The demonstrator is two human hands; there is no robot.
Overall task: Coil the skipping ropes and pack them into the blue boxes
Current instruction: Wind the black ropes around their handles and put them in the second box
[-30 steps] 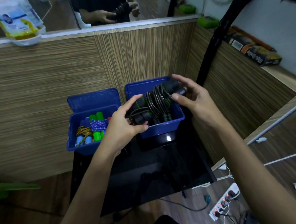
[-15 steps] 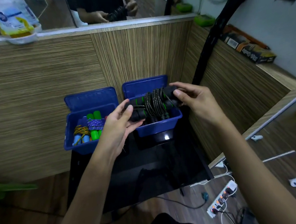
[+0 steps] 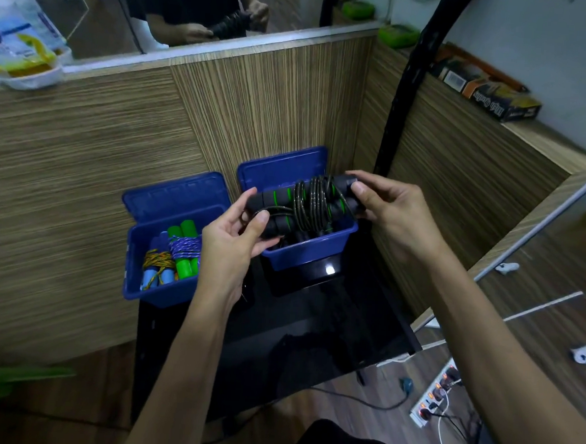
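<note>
Lifted slightly since earlier, black coiled skipping rope (image 3: 302,207) is gripped by left hand (image 3: 230,243) and right hand (image 3: 388,210) over right blue box (image 3: 312,254); colourful ropes (image 3: 172,259) are kept in left blue box (image 3: 134,267).

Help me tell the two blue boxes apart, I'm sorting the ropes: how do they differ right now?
The left blue box holds coiled ropes with green and light-blue handles; the right blue box has dark rope inside. Nothing is held over the left box, while both hands, left hand and right hand, hold a black skipping rope over the right box. Both are open, lids raised.
</note>
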